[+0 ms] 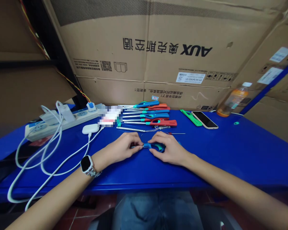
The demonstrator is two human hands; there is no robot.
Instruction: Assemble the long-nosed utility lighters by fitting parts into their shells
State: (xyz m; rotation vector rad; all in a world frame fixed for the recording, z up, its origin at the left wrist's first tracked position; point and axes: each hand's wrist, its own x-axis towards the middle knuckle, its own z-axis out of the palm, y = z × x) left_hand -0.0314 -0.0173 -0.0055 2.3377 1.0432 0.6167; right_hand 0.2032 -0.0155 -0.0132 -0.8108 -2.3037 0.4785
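Observation:
A blue long-nosed lighter with a green trigger lies low over the blue table between my hands. My left hand pinches its thin metal tube between thumb and fingers. Around the blue handle, the fingers and thumb of my right hand are closed, hiding part of it. Just beyond them lie a loose metal tube with thin wires and a small red-handled screwdriver. Farther back, several blue and red lighters, among them a red lighter, are lined up with their tubes pointing left.
On the left, a white power strip trails looped white cables near my left arm. A white earbud case sits nearby. Back right are a green casing piece, a phone and an orange drink bottle. Cardboard stands behind.

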